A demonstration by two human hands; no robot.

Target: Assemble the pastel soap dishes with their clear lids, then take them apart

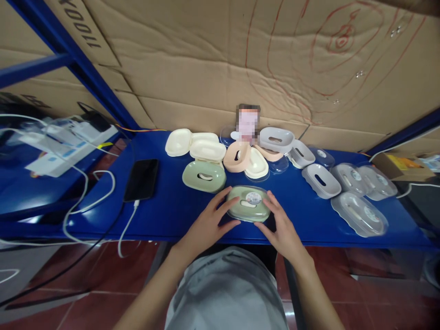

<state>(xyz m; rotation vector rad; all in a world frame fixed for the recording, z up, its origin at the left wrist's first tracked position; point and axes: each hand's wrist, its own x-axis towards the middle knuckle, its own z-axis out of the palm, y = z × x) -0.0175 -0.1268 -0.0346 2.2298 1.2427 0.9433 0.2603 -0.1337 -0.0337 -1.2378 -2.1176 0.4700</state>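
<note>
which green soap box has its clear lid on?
The green soap box between the left hand and right hand, with clear lid and round sticker. The other green tray, behind and left, is uncovered.

Lidded soap box [249, 203] sits on the table [172, 211] between my grips: left grip [208, 225] touching its left side, right grip [282, 229] touching its right. Open tray [204, 176] just beyond left grip. Cluster of trays [240, 153] further behind, against the cardboard wall [220, 64]. Phone [141, 179] lies well left of left grip, cable [128, 224] plugged into its near end. Row of lidded boxes [357, 197] runs right of right grip.
</note>
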